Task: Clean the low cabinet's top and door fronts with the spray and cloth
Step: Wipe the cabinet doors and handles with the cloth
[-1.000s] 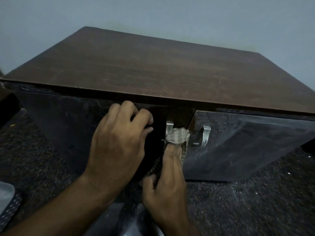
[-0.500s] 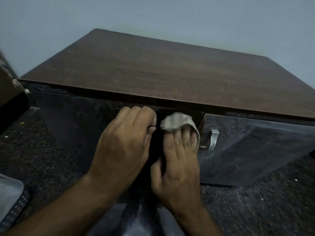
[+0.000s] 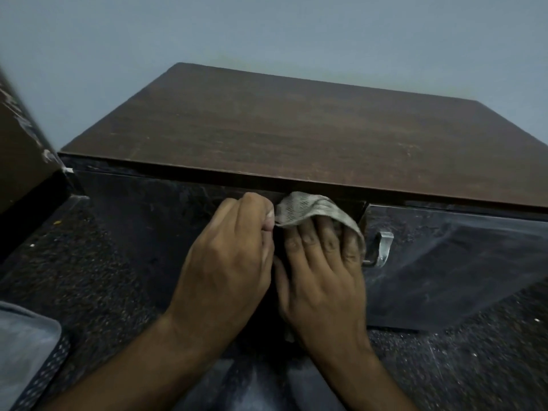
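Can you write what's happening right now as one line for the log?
step: wiping door edge | right hand: presses cloth under cabinet top | left hand: grips left door | handle: untouched

The cabinet top lies open; right of both hands, a metal handle juts from the door front.

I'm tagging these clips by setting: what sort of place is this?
Probably a room in a home: a low wooden cabinet with metal door handle stands against a plain painted wall on a dark speckled floor.
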